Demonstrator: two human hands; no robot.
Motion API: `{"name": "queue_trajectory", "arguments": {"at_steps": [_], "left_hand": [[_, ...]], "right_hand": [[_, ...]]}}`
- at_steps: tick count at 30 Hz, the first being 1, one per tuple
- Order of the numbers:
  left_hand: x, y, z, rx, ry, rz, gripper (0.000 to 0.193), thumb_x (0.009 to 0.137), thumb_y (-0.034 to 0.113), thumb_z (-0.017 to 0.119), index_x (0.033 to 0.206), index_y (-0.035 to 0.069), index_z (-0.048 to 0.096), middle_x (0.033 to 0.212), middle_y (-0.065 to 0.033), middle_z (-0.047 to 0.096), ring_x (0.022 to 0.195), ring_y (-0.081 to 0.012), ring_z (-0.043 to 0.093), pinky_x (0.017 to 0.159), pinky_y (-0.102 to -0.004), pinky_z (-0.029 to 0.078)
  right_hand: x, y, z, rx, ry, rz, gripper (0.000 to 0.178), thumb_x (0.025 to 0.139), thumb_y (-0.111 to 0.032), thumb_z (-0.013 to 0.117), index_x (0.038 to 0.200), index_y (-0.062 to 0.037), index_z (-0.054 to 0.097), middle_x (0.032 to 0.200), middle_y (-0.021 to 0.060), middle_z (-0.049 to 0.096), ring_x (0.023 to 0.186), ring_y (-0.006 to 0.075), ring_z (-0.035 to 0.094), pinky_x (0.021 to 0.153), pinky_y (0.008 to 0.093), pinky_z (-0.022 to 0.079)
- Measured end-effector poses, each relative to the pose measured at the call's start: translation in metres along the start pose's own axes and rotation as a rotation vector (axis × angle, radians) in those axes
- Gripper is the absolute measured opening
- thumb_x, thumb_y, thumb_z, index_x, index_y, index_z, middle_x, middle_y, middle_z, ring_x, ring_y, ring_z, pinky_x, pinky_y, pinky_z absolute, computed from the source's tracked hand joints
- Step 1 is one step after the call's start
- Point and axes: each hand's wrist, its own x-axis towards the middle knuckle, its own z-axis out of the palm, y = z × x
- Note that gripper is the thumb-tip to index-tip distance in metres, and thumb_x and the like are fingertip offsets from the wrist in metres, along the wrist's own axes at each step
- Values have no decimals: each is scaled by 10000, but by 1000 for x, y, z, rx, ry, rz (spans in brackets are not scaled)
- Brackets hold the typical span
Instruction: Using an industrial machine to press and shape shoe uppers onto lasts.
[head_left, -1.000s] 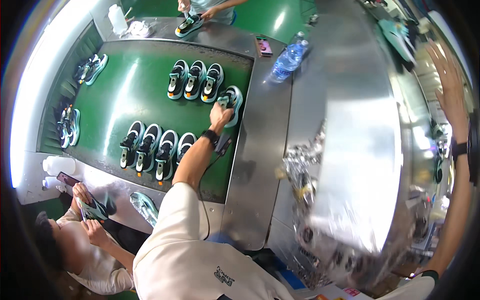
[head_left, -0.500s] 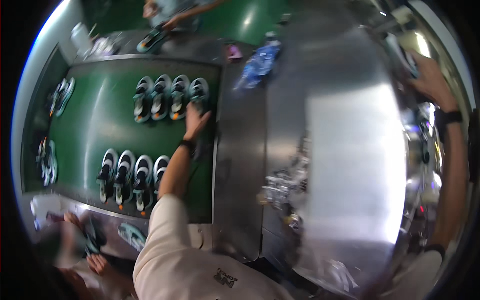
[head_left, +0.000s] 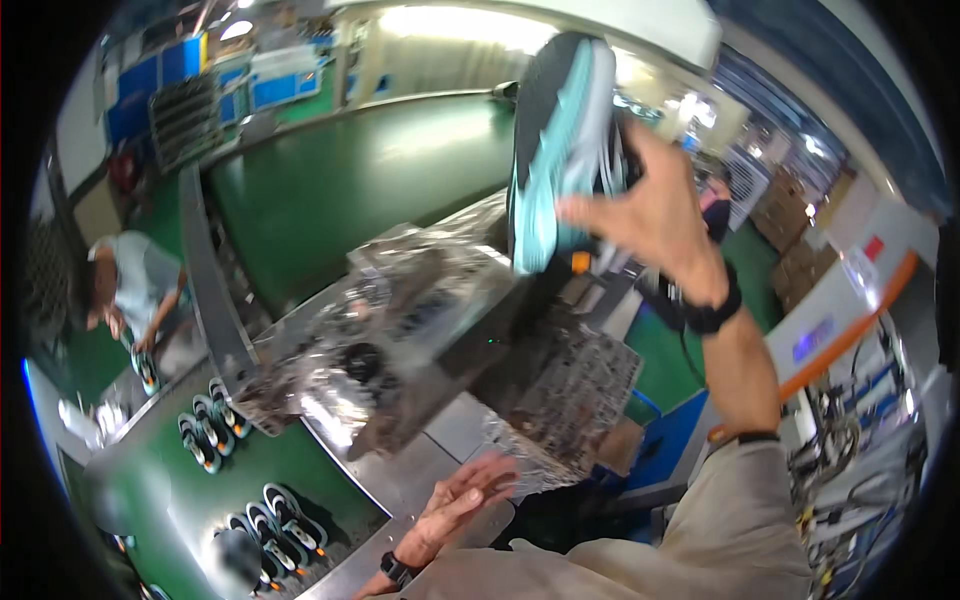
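Note:
My right hand (head_left: 650,205) is raised at the upper middle, with thumb and fingers closed around a sneaker (head_left: 565,140). The sneaker stands on end, showing a teal and white sole side and dark parts. Low in the picture, my left hand (head_left: 465,500) is open and slightly blurred, its fingers stretched out over the edge of a steel surface (head_left: 415,480). Nothing shows in it. On the green belt (head_left: 180,500) to the left, black-and-white sneakers (head_left: 285,515) with orange tips stand in two rows.
Crumpled clear plastic and silvery sheeting (head_left: 400,300) cover the machine ahead. Behind it runs another green conveyor (head_left: 350,160). A co-worker (head_left: 140,290) at the left handles a shoe. An orange-edged white panel (head_left: 850,320) and metal equipment (head_left: 850,450) stand at the right.
The view has swung up and to the right. My left hand has left the sneaker it was touching on the belt. My right hand now holds its sneaker up in front of me.

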Motion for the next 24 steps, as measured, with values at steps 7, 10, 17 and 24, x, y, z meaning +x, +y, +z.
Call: {"name": "queue_trajectory", "arguments": {"at_steps": [7,10,17,24], "left_hand": [[124,-60,150,462,-417,300,1055,746,222,838,1520,9,153,1551,-187,240,1434,-275,261,1173,-406,201],[129,-146,190,593,-394,172,922,766,84,774,1499,-15,225,1452,-159,399,1317,-249,428,1101,-386,333],[115,-328,294,197,-476,-493,505,895,82,592,1363,-3,421,1217,-124,585,1081,-220,610,949,-352,489],[86,-510,386,574,-874,-759,775,929,308,641,1485,-50,238,1416,-182,450,1246,-231,481,1031,-318,386]], "right_hand": [[-254,-71,-141,8,60,627,746,656,-282,861,1230,71,540,1001,223,678,938,254,689,834,335,520],[-323,-110,-189,-113,104,959,651,753,-247,798,1260,57,526,912,118,676,800,146,612,715,314,494],[-537,-195,-291,389,846,1307,641,811,-204,741,1353,-1,467,1114,103,624,998,105,576,843,275,506],[-681,-269,-347,-205,1589,1430,495,707,-65,747,1178,10,615,1002,45,658,869,111,603,813,254,492]]}}
